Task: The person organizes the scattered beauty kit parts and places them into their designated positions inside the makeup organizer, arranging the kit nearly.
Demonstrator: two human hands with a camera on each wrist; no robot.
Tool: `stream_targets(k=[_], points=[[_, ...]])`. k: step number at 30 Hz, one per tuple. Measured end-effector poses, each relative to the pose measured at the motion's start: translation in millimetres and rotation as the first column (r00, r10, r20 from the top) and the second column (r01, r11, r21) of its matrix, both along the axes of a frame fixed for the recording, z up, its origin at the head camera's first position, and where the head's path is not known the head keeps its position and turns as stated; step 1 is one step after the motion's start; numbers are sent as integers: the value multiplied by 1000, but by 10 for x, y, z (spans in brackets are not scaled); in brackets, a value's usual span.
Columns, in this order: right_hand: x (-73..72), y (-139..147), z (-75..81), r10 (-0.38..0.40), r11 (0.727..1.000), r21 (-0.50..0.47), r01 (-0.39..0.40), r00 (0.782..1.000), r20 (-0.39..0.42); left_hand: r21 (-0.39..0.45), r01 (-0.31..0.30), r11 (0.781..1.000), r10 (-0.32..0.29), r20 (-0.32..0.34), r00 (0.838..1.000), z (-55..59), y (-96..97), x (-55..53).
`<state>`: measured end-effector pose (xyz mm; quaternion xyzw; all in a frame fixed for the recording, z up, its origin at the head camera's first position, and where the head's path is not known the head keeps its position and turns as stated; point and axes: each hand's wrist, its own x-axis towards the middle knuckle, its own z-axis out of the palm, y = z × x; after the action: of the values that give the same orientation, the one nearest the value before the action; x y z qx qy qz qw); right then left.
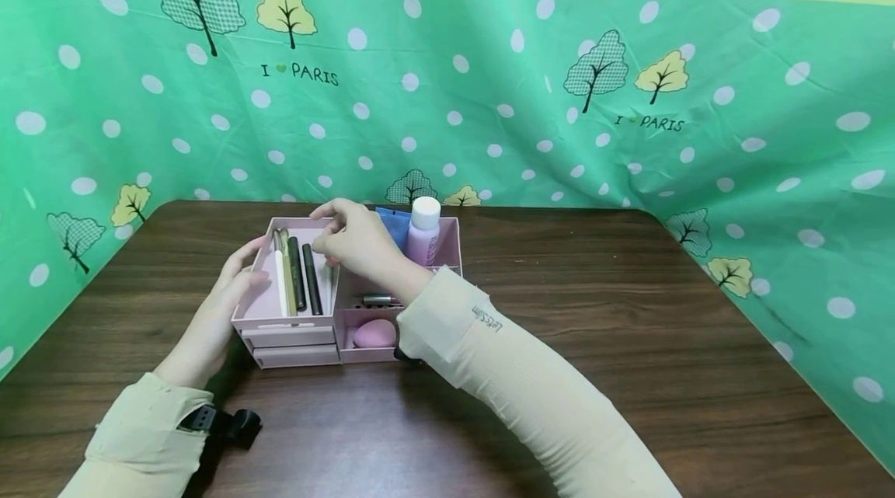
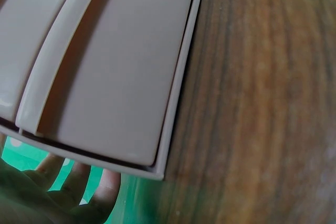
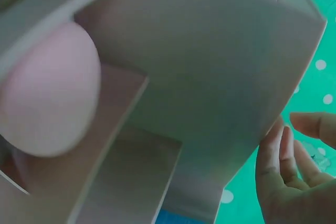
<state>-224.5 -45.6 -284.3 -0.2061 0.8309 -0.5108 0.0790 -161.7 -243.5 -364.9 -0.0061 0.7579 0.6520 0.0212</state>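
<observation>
A pink desk organizer [image 1: 297, 322] with two small drawers stands on the table. Its upper left tray holds several slim pen-shaped sticks [image 1: 297, 273], white, gold and black. My left hand [image 1: 220, 296] grips the organizer's left wall, thumb over the rim; in the left wrist view its fingers [image 2: 102, 195] lie along the outer side. Above the tray's divider at the back, my right hand [image 1: 363, 242] has thumb and fingers apart. In the right wrist view the fingertips [image 3: 273, 132] are right at the divider's edge and nothing shows between them and the thumb.
The organizer's right side holds a lilac bottle [image 1: 423, 234] with a white cap, a blue packet [image 1: 395, 226], a small silver tube [image 1: 380, 301] and a pink egg-shaped sponge [image 1: 374, 333]. Behind the wooden table [image 1: 559, 288] hangs a green dotted cloth [image 1: 447, 94].
</observation>
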Motion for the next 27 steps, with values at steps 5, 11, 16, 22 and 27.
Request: stream_targets(k=[5,11,16,22,27], points=[[135,108,-52,4,998,-59,-8,998,-69,-2,-1,1000,1,5,1000,-13,-2,-4],[224,270,-26,60,977,-206,-58,998,3,-2,2,1000,-2,-25,1000,-34,-10,-6],[256,449,49,140,950,-286,-125,990,33,-4,3,1000,-4,-33,999,-48,-15,-3],[340,651,106,135,951,-283,-121,990,32,-13,2,1000,-2,-30,1000,-47,-17,-6],[440,781,113,116,950,-298,-93,991,60,-4,4,1000,-4,-33,999,-41,-17,-8]])
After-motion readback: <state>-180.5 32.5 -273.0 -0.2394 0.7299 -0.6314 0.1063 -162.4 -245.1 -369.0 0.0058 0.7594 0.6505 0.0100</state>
